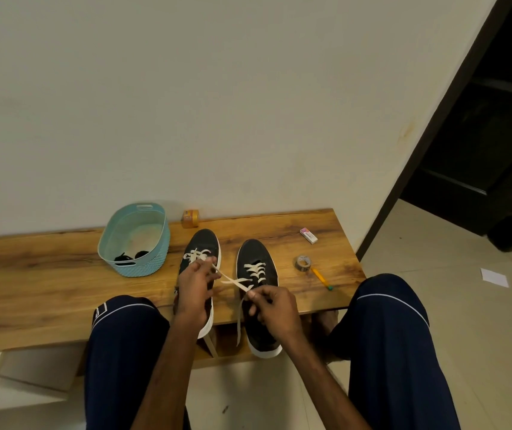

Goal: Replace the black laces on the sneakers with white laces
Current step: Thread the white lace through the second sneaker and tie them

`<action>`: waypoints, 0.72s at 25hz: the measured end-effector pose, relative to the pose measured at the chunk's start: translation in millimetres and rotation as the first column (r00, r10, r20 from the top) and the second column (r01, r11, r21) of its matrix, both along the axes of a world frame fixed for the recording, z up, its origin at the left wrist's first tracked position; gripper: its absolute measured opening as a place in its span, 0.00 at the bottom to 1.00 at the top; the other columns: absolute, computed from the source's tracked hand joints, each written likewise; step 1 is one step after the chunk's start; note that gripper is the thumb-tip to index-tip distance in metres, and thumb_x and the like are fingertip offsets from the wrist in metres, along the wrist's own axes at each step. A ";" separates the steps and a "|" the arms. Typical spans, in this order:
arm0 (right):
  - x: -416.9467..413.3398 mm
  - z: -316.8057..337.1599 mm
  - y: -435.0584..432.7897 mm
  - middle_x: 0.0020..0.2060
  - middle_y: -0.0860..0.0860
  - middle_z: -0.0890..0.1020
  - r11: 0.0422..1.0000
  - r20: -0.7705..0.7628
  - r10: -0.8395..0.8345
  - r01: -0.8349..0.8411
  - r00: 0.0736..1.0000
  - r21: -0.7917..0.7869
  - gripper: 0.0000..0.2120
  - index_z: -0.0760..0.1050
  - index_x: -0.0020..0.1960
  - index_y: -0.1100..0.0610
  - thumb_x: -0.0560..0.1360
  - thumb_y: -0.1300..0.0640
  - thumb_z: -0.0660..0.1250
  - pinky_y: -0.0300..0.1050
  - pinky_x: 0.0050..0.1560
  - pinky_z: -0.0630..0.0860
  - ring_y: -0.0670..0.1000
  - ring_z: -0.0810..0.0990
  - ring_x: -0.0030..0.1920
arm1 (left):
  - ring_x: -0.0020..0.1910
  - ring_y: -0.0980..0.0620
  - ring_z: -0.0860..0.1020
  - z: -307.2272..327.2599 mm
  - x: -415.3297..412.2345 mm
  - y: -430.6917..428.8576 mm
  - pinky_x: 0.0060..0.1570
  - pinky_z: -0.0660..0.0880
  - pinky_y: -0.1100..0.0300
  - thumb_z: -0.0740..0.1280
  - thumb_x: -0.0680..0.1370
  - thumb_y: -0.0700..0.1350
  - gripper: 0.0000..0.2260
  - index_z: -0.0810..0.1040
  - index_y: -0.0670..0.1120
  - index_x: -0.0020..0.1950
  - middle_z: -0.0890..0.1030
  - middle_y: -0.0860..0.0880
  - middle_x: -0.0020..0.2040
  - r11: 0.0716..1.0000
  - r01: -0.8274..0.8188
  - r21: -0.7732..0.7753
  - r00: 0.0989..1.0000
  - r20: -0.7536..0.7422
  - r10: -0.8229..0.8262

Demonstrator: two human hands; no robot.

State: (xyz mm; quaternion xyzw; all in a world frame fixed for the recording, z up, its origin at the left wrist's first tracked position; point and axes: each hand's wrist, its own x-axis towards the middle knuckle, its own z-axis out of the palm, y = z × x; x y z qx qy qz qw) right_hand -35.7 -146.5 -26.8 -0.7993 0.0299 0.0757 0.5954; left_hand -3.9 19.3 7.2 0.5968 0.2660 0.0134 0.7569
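Observation:
Two dark sneakers with white soles stand side by side on a wooden bench (46, 274), toes toward the wall. The left sneaker (205, 243) carries white lacing over its upper eyelets. The right sneaker (256, 259) has white lacing across its middle. My left hand (194, 290) rests over the left sneaker and pinches a white lace (233, 280) near the eyelets. My right hand (274, 305) pinches the same lace over the right sneaker, and a loose end hangs down below it. Black laces (130, 256) lie in a light blue basket (152, 259).
A small orange box (190, 218) stands by the wall. A white and pink eraser (308, 235), a tape roll (303, 262) and a yellow pencil (321, 278) lie right of the sneakers. My knees flank the bench. A dark doorway opens at the right.

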 end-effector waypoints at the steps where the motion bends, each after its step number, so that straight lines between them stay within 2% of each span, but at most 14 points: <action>1: 2.5 0.3 -3.5 0.34 0.49 0.84 1.000 -0.027 -0.007 0.007 1.000 0.008 0.10 0.82 0.48 0.52 0.82 0.60 0.63 0.36 0.34 0.75 0.43 0.78 0.32 | 0.47 0.45 0.79 -2.0 -1.7 -0.3 0.42 0.78 0.49 0.63 0.82 0.47 0.08 0.80 0.46 0.49 0.81 0.43 0.48 0.964 0.045 0.262 0.999 -0.028 -0.039; 2: 4.8 1.1 -7.4 0.36 0.50 0.84 1.000 -0.053 0.000 0.002 0.999 0.024 0.12 0.82 0.51 0.52 0.82 0.62 0.61 0.37 0.35 0.76 0.44 0.79 0.34 | 0.46 0.46 0.78 -5.4 -3.8 0.0 0.43 0.77 0.49 0.63 0.82 0.49 0.10 0.80 0.45 0.48 0.81 0.43 0.47 0.837 0.103 0.537 0.994 -0.076 -0.073; 3: 6.6 1.9 -11.4 0.38 0.50 0.85 0.999 -0.062 0.004 -0.002 0.998 0.032 0.13 0.81 0.53 0.53 0.82 0.65 0.60 0.38 0.37 0.77 0.45 0.79 0.35 | 0.45 0.46 0.78 -7.4 -6.4 0.7 0.43 0.76 0.50 0.62 0.82 0.52 0.12 0.80 0.45 0.48 0.81 0.43 0.47 0.630 0.174 0.757 0.984 -0.156 -0.085; 4: 8.0 3.2 -14.6 0.39 0.50 0.85 1.000 -0.051 -0.007 0.008 0.999 0.028 0.12 0.79 0.53 0.52 0.82 0.65 0.60 0.39 0.38 0.78 0.46 0.80 0.36 | 0.46 0.46 0.78 -7.3 -8.6 1.9 0.43 0.75 0.52 0.62 0.82 0.53 0.14 0.80 0.44 0.50 0.80 0.44 0.49 0.419 0.248 0.873 0.968 -0.243 -0.067; 5: 9.0 4.8 -17.5 0.39 0.49 0.85 0.999 -0.028 -0.033 0.034 0.999 0.015 0.10 0.78 0.52 0.52 0.82 0.64 0.61 0.40 0.38 0.78 0.46 0.81 0.35 | 0.49 0.46 0.78 -6.3 -9.9 2.7 0.44 0.74 0.53 0.61 0.82 0.55 0.16 0.80 0.44 0.52 0.80 0.43 0.51 0.266 0.323 0.908 0.945 -0.326 -0.036; 7: 10.2 7.5 -21.5 0.37 0.48 0.85 0.994 0.039 -0.094 0.096 0.995 -0.050 0.06 0.75 0.48 0.50 0.80 0.61 0.66 0.40 0.37 0.79 0.45 0.82 0.35 | 0.54 0.45 0.77 -4.0 -11.9 1.3 0.46 0.74 0.54 0.60 0.81 0.57 0.19 0.79 0.43 0.56 0.77 0.43 0.56 0.109 0.421 0.900 0.904 -0.426 0.024; 8: 10.2 8.1 -22.4 0.36 0.47 0.85 0.988 0.070 -0.108 0.115 0.992 -0.103 0.06 0.75 0.45 0.49 0.78 0.58 0.69 0.39 0.38 0.79 0.43 0.82 0.36 | 0.56 0.46 0.77 -2.0 -12.2 -0.1 0.47 0.74 0.54 0.60 0.81 0.57 0.19 0.79 0.43 0.57 0.77 0.43 0.58 0.085 0.412 0.907 0.910 -0.415 0.022; 9: 9.9 8.4 -22.4 0.36 0.45 0.84 0.979 0.096 -0.105 0.120 0.990 -0.166 0.07 0.75 0.44 0.47 0.77 0.56 0.71 0.37 0.39 0.78 0.41 0.82 0.37 | 0.55 0.47 0.76 -0.2 -11.5 -1.9 0.49 0.74 0.54 0.60 0.82 0.56 0.18 0.78 0.43 0.57 0.77 0.43 0.57 0.105 0.365 0.925 0.931 -0.363 -0.033; 10: 9.4 8.5 -22.0 0.37 0.43 0.83 0.968 0.116 -0.088 0.113 0.989 -0.226 0.07 0.75 0.43 0.46 0.76 0.54 0.72 0.35 0.39 0.76 0.40 0.81 0.39 | 0.55 0.49 0.76 0.2 -10.9 -5.1 0.51 0.75 0.54 0.61 0.82 0.54 0.15 0.78 0.44 0.57 0.77 0.45 0.57 0.181 0.294 0.939 0.951 -0.269 -0.150; 11: 8.9 8.7 -20.9 0.38 0.42 0.82 0.960 0.135 -0.062 0.097 0.989 -0.265 0.07 0.75 0.43 0.45 0.75 0.53 0.73 0.34 0.40 0.74 0.39 0.79 0.41 | 0.55 0.51 0.76 -0.7 -10.6 -9.5 0.54 0.75 0.55 0.61 0.82 0.51 0.12 0.78 0.45 0.57 0.77 0.48 0.57 0.297 0.242 0.924 0.943 -0.152 -0.295; 12: 8.4 8.8 -19.1 0.39 0.42 0.81 0.957 0.155 -0.034 0.077 0.987 -0.281 0.06 0.76 0.43 0.46 0.75 0.52 0.73 0.35 0.42 0.73 0.39 0.79 0.43 | 0.56 0.54 0.75 -1.4 -11.1 -15.1 0.56 0.74 0.57 0.61 0.83 0.48 0.10 0.78 0.46 0.59 0.76 0.50 0.58 0.392 0.249 0.886 0.902 -0.065 -0.426; 13: 7.9 8.9 -16.8 0.40 0.42 0.80 0.956 0.178 -0.010 0.062 0.984 -0.288 0.05 0.77 0.44 0.47 0.75 0.52 0.73 0.37 0.43 0.74 0.40 0.78 0.44 | 0.57 0.56 0.74 -2.1 -11.6 -20.6 0.58 0.72 0.59 0.61 0.83 0.46 0.10 0.78 0.47 0.60 0.75 0.52 0.59 0.424 0.291 0.858 0.848 -0.026 -0.530; 16: 7.2 10.8 -13.9 0.41 0.44 0.80 0.955 0.230 -0.001 0.070 0.973 -0.288 0.04 0.78 0.45 0.49 0.75 0.53 0.73 0.43 0.47 0.76 0.43 0.77 0.45 | 0.58 0.56 0.73 -10.5 -11.8 -32.4 0.61 0.72 0.59 0.60 0.84 0.46 0.11 0.80 0.45 0.60 0.74 0.52 0.59 0.340 0.398 0.852 0.750 -0.088 -0.656; 18: 8.2 10.9 -14.6 0.41 0.45 0.80 0.957 0.257 -0.013 0.087 0.966 -0.276 0.04 0.78 0.45 0.50 0.75 0.54 0.73 0.45 0.47 0.77 0.44 0.77 0.45 | 0.50 0.55 0.76 -14.5 -12.1 -35.5 0.53 0.75 0.57 0.60 0.84 0.46 0.10 0.80 0.45 0.53 0.79 0.51 0.51 0.382 0.438 0.814 0.747 -0.093 -0.658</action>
